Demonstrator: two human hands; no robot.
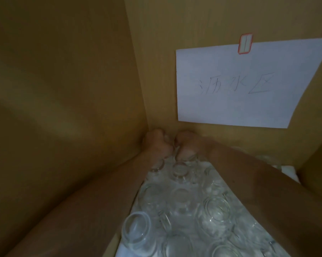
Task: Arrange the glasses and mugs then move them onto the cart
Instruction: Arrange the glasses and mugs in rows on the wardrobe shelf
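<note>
the clear glasses and mugs point(182, 203) stand upside down in close rows, bases up and long axes vertical, on a white mat point(130, 245) inside a brown wooden cabinet point(63, 89). one mug handle point(164, 218) shows near the front. a white paper sign point(249, 84) with handwritten characters hangs on the back wall under a red-edged strip of tape point(245, 43). both bare arms reach to the back corner. the left hand point(156, 143) and right hand point(186, 145) sit side by side, fingers curled, at the rearmost glasses; blur hides whether either one grips a glass.
</note>
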